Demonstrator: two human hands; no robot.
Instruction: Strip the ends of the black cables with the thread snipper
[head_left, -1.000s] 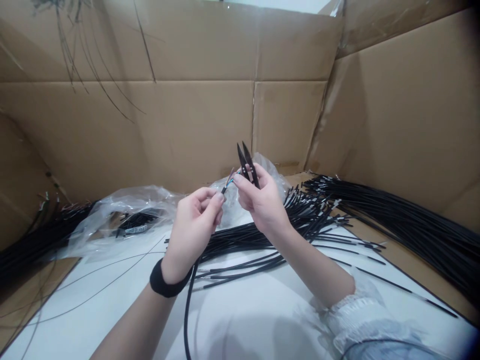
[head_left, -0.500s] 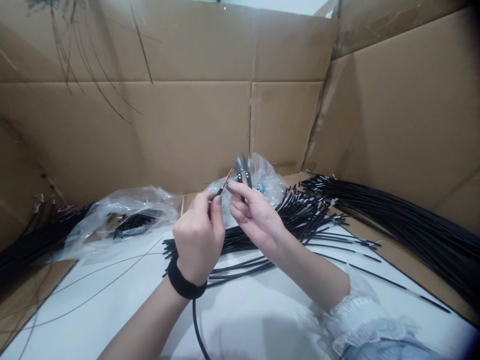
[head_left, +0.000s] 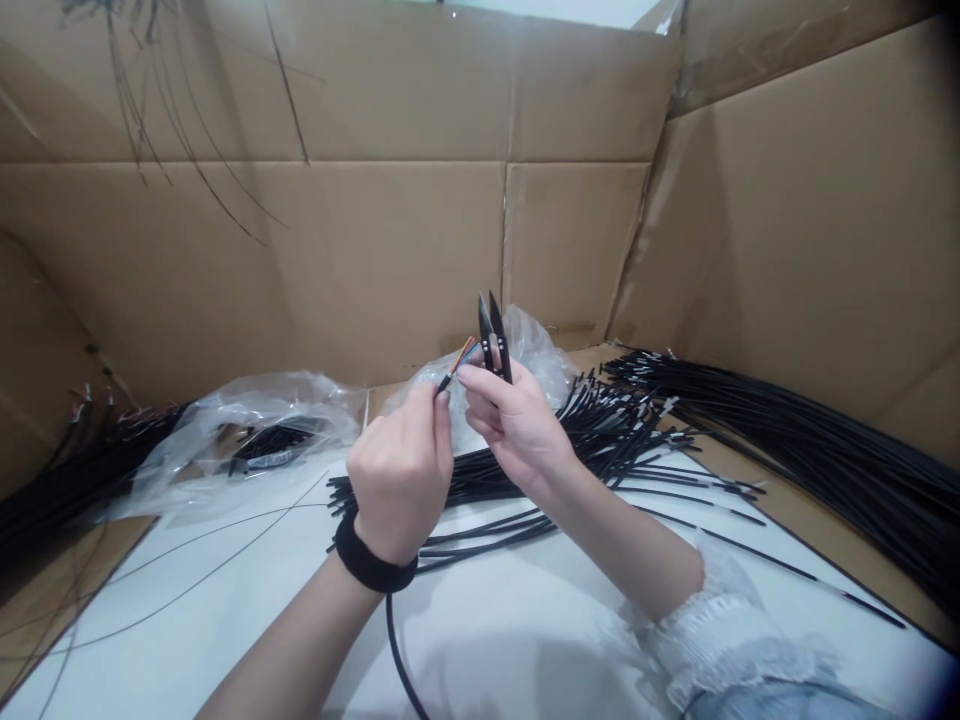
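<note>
My left hand (head_left: 401, 465) pinches a black cable (head_left: 444, 384) close to its stripped end. Thin coloured wires (head_left: 464, 352), orange, red and blue among them, stick out past the fingertips. The rest of that cable hangs below my wrist toward the bottom edge. In my right hand (head_left: 517, 415) are thread snips (head_left: 493, 335), held with the blades pointing up and slightly apart. My right thumb and fingertips are right beside the coloured wires; whether they touch them I cannot tell.
Behind my hands a bundle of black cables (head_left: 600, 430) lies on the white table surface (head_left: 480, 630). More cables are heaped at right (head_left: 787, 460) and left (head_left: 82, 460). Clear plastic bags (head_left: 247, 400) sit at the back. Cardboard walls (head_left: 360, 250) enclose the area.
The snips have tipped and risen slightly to the right in my right hand. The coloured wires now lie closer together, with the blue one turned upward beside the others. My left hand has barely moved.
</note>
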